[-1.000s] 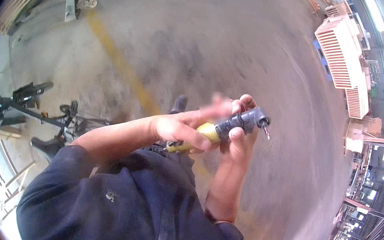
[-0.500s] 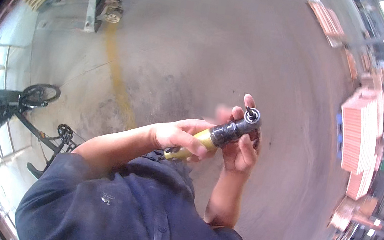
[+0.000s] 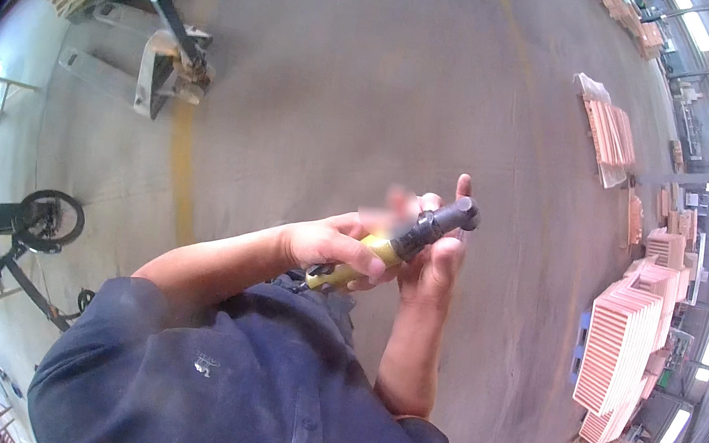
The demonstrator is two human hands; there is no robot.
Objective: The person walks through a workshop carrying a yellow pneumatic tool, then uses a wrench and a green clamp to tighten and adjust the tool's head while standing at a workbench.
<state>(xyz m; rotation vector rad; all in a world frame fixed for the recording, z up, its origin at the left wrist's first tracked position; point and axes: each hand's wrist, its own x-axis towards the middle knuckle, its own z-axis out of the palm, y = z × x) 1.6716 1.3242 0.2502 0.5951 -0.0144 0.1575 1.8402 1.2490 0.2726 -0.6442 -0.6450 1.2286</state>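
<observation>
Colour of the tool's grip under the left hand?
Yellow grip, with a black front end; shows best in the head view.

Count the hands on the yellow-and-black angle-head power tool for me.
2: the left hand grips the yellow handle, and the right hand is at the black angled head. Both are partly hidden; no third hand shows.

My left forearm [image 3: 214,257] slants up and rightward from a bent elbow, and my left fingers [image 3: 359,257] curl in a closed grip. My right forearm [image 3: 411,351] rises almost upright; my right fingers [image 3: 444,259] close in cupped just beside the left, one fingertip [image 3: 464,186] pointing straight up.
</observation>
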